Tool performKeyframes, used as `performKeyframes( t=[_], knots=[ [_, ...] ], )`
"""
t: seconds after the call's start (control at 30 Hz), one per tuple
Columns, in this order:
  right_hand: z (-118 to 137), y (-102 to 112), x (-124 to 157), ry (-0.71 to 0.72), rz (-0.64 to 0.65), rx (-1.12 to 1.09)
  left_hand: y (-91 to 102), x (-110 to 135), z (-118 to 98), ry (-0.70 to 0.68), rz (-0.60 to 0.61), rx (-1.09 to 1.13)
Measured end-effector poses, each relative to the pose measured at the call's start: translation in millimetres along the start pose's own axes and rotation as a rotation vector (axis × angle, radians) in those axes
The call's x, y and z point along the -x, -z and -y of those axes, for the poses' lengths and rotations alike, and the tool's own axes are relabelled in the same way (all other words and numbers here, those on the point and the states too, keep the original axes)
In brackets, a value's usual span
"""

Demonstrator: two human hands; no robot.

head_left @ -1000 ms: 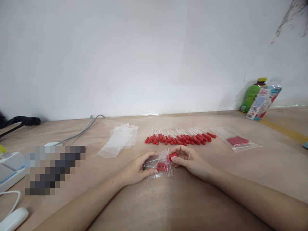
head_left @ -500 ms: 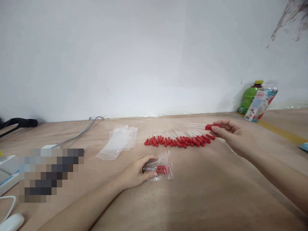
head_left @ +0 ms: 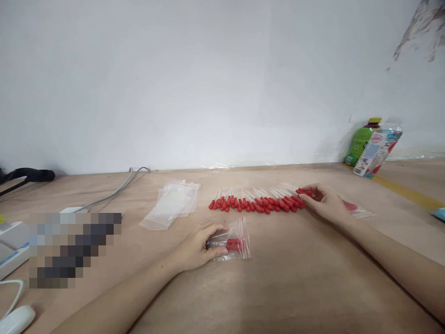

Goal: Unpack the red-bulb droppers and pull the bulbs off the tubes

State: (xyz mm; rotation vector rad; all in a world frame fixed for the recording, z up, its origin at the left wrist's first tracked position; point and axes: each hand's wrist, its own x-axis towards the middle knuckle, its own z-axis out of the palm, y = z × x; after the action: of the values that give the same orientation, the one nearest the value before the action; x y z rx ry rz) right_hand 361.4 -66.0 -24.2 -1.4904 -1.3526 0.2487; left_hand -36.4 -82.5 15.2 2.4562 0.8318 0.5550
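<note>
My left hand [head_left: 206, 246] is closed on a clear zip bag [head_left: 246, 236] lying on the table. Inside this bag are droppers with red bulbs [head_left: 233, 247], their thin stems partly under my fingers. At the right end of a row of red-bulbed droppers [head_left: 259, 204], my right hand [head_left: 321, 202] pinches some droppers [head_left: 303, 191] by their bulbs. Their pale stems point left and overlap the row, so I cannot tell how many are held. Beyond the left hand is a loose stack of flat zip bags [head_left: 172, 204].
Partly behind my right wrist rests another clear bag [head_left: 363, 213] with something red in it. Two bottles, one green [head_left: 359, 144], lean by the wall. On the left are a grey cable [head_left: 118, 191], a power strip [head_left: 14, 248] and a white mouse [head_left: 17, 320].
My right hand has moved left and down with its droppers, onto the end of the row. The bag behind its wrist now shows. My left hand stays in place.
</note>
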Motion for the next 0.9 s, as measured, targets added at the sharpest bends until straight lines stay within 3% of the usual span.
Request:
performKeyframes(
  t=[0.4,0.9],
  knots=[
    [19.7,5.8,13.3,-0.068,0.126,0.077,0.6,0.5,-1.0,0.000,0.001,-0.033],
    [12.1,7.4,10.8,-0.102,-0.033,0.305,-0.2,0.2,0.6,0.016,0.011,-0.026]
  ],
)
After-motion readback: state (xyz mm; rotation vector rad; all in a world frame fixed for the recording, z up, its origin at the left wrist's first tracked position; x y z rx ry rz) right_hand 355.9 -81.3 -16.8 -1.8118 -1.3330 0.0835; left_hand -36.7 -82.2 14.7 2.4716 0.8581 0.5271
